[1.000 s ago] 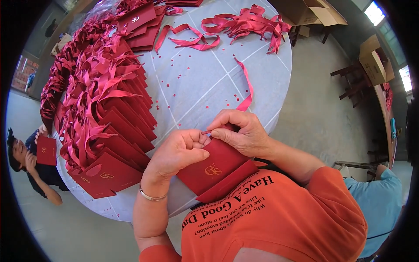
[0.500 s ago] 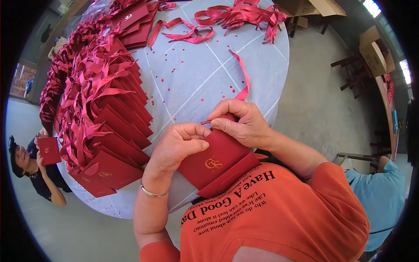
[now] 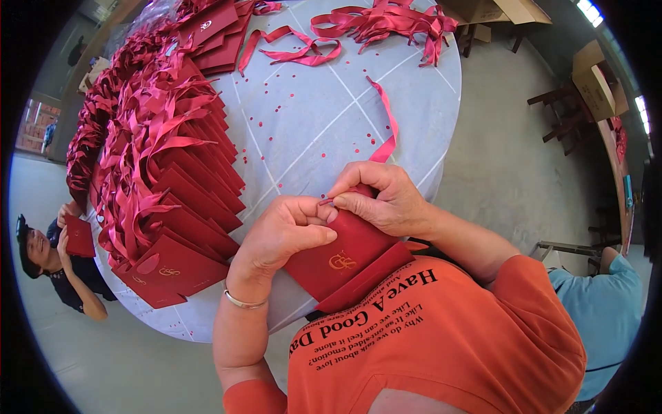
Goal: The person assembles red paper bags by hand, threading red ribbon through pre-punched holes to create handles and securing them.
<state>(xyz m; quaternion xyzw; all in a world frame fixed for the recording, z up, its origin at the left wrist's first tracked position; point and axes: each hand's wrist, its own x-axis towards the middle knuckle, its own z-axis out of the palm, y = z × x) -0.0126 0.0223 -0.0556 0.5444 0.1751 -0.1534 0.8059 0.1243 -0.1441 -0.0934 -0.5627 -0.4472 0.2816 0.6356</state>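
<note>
Low centre of frame, at the near rim of the round table point(image 3: 331, 110): both hands meet over a flat dark-red paper bag point(image 3: 345, 259) with a gold emblem, propped against the table edge and the person's orange shirt. Left hand point(image 3: 283, 231) curls over the bag's upper left edge, thumb and forefinger pressed together at its top. Right hand point(image 3: 383, 200) covers the top right, fingers point(image 3: 348, 200) pinched tight on the end of a red ribbon point(image 3: 387, 127). That ribbon runs up and away across the grey cloth toward upper centre. Fingertips of the two hands are touching at the pinch point; the hole in the bag is hidden under them.

Judgement on doing this step well: keep the ribbon tip rolled narrow and stiff, hold the bag wall flat with the left thumb so the hole stays open, and feed rather than pull so the paper does not tear. Loose ribbon should trail free, untwisted.

Left of frame: a long fanned stack of finished bags point(image 3: 165, 200) with ribbon handles. Top of frame: loose ribbon pile point(image 3: 386, 21). Small red punch dots point(image 3: 324, 117) scattered over the cloth. Lower left, off the table, another person point(image 3: 58, 259) holds a bag.
</note>
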